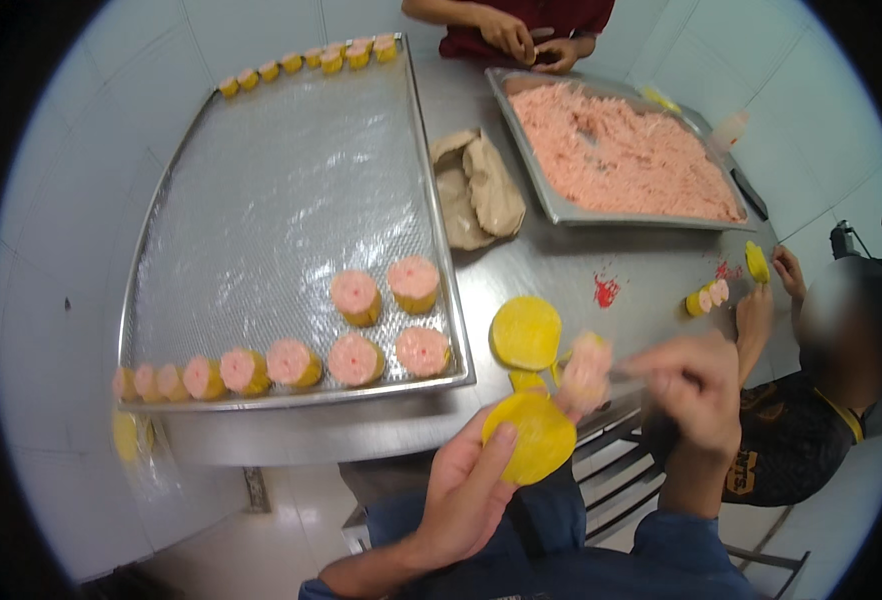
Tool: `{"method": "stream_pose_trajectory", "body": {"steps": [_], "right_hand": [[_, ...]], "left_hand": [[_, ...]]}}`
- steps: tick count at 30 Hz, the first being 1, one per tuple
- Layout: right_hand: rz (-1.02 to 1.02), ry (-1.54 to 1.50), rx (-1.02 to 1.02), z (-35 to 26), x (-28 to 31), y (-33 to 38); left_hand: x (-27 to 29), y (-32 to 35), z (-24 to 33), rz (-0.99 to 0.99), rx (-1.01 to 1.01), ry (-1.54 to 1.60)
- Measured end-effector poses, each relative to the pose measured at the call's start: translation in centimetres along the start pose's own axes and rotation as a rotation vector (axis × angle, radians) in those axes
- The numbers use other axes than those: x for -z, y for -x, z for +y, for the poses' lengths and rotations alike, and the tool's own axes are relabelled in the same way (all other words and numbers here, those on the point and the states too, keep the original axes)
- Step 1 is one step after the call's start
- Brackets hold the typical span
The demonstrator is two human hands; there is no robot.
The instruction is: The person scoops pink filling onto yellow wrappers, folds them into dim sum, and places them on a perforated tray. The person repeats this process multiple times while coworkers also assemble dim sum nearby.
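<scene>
By tiled walls (56, 200), the counter (556, 265) is occupied by a tray (301, 180) and pan (537, 165); a yellow disc (541, 440) is pinched in the left grip (464, 490); the right grip (699, 392) cannot be told.

yellow wrapper (533, 445): round, flat, in left hand (466, 485) | pink mass (586, 373): lumpy, blurred, near right hand (699, 390)

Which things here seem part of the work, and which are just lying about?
Seemingly in use:
yellow disc in the left hand
yellow disc stack
pink mixture
pink-topped yellow pieces on the large tray

Seemingly lying about:
crumpled brown paper
dark object beside the pan
</scene>
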State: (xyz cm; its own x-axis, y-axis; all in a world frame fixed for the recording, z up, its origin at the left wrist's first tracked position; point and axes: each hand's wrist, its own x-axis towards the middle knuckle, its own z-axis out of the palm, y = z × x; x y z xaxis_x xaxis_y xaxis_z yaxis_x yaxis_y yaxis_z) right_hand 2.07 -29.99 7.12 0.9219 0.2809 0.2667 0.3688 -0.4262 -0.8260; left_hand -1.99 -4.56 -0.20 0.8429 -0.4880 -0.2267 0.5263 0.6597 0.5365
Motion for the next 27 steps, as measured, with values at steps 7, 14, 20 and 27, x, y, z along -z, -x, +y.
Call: {"method": "stream_pose_trajectory", "body": {"steps": [7, 14, 20, 27], "right_hand": [[-0.083, 0.621, 0.139, -2.7, -3.9, 3.3], [-0.006, 0.579, 0.131, -3.1, -2.4, 3.9], [-0.004, 0.655, 0.052, -1.3, -0.3, 2.3], [0.438, 0.685, -0.242, 7.5, 8.8, -7.2]], "left_hand": [[-0.6, -0.6, 0.6, -0.057, -0.049, 0.087], [0.2, -0.8, 0.1, -0.012, -0.064, 0.03], [0.5, -0.8, 0.0, 0.092, 0.007, 0.034], [-0.4, 0.0, 0.4, 0.056, 0.031, -0.009]]}}
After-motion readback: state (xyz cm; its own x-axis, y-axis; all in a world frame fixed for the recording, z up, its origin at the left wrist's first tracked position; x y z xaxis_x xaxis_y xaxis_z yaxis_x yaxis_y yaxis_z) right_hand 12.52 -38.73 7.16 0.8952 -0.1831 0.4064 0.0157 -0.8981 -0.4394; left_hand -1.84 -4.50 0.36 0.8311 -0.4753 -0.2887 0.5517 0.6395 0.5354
